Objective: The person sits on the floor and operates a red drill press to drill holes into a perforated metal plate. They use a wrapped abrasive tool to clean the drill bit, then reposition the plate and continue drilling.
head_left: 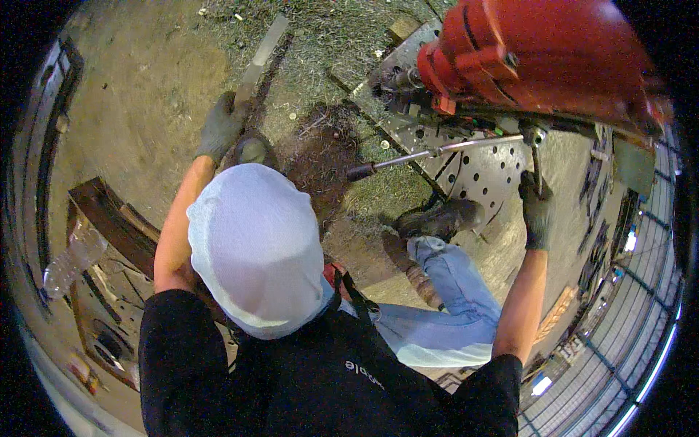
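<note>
My left hand (220, 130), in a grey glove, is closed around the lower end of a flat metal bar (266, 49), which points up and away over the ground. On the right, my gloved right hand (536, 211) grips a metal lever (537, 164) joined to the hub of a large red drilling machine (539, 51). Another lever with a dark grip (360, 172) reaches left from that hub. Under the machine lies a steel plate (502, 171) with rows of round holes. A white cap (255, 247) covers part of the middle of the view.
Metal shavings (328, 138) litter the ground by the plate. My boot (444, 218) rests against the plate's near edge. Rusty steel beams (109, 218) and a clear plastic bottle (76, 258) lie at left. Wire mesh fencing (619, 342) runs along the right.
</note>
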Motion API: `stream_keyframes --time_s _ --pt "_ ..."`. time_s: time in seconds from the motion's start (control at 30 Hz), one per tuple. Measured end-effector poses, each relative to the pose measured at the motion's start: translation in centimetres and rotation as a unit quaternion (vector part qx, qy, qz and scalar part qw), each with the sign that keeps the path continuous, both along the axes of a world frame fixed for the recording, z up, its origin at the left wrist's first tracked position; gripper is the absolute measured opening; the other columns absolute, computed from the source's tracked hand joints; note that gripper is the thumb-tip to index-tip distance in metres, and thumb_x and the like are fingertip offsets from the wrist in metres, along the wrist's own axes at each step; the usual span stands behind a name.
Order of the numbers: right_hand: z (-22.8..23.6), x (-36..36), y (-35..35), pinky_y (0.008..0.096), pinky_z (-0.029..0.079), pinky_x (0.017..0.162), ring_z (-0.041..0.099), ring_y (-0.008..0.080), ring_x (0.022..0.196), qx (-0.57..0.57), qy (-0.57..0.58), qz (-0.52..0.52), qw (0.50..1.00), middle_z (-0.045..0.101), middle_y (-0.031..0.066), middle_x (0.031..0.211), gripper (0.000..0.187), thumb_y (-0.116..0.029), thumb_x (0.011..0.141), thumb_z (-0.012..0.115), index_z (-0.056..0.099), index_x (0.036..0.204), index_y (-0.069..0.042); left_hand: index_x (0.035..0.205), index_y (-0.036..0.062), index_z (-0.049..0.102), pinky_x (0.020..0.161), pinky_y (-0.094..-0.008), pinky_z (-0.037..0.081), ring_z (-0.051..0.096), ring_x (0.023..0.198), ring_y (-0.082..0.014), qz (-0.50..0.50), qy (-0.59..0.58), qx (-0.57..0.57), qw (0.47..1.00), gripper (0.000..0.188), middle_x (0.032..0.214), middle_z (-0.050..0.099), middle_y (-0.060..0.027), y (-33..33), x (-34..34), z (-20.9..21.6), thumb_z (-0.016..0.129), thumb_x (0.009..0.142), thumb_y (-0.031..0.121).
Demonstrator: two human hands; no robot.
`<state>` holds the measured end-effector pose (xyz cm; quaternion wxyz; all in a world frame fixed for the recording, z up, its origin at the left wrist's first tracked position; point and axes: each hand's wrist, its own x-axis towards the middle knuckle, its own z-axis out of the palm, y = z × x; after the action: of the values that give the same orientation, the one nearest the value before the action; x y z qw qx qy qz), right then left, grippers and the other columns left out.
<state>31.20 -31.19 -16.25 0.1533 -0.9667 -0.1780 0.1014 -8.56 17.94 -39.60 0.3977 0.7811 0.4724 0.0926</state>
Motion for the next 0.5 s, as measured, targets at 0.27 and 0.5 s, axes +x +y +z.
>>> stream_keyframes --time_s 0.27,0.5 --pt "3.2 -2.4 3.0 0.044 0.052 0.075 0.069 0.0326 0.082 -0.074 0.002 0.022 0.997 0.072 0.0189 0.092 0.048 -0.05 0.093 0.062 0.071 0.109 -0.005 0.128 0.0028 0.055 0.08 -0.0473 0.052 0.069 0.095 -0.0366 -0.15 0.086 0.005 0.985 0.046 0.106 0.071 -0.019 5.8 3.9 17.6 0.053 0.098 0.037" --pt "2.9 -2.2 1.7 0.0384 0.05 0.077 0.067 0.0245 0.08 -0.08 -0.044 0.023 0.996 0.07 0.0153 0.085 0.055 -0.054 0.093 0.057 0.067 0.122 -0.007 0.121 0.0014 0.059 0.081 -0.052 0.053 0.069 0.095 -0.0429 -0.305 0.327 0.077 0.891 0.036 0.104 0.07 -0.0265 0.6 12.4 20.8 0.05 0.094 0.023"
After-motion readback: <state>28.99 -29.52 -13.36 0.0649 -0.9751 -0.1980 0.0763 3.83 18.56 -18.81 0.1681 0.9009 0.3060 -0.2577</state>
